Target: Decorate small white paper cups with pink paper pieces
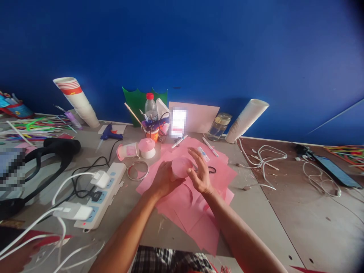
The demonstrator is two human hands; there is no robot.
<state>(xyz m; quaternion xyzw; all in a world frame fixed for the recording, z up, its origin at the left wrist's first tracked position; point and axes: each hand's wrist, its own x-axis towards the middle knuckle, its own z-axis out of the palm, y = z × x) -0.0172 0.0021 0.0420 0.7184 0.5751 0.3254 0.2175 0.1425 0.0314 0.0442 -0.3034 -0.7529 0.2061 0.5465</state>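
My left hand (164, 179) is wrapped around a pink paper-covered cup (181, 167) and holds it above a spread of pink paper sheets (199, 216). My right hand (200, 172) rests against the cup's right side with its fingers stretched out flat. Two more pink cups sit just beyond: one lying on its side (127, 151) and one upside down with a white base (147, 147). A roll of clear tape (138, 170) lies to the left of my hands.
A white power strip (100, 199) with chargers and cables lies at the left. Stacks of paper cups (77, 100) (246, 119), a blue glue gun (109, 133), a water bottle (150, 107), a glass jar (218, 126), pens, white cables (265, 159) and a phone (337, 170) lie around.
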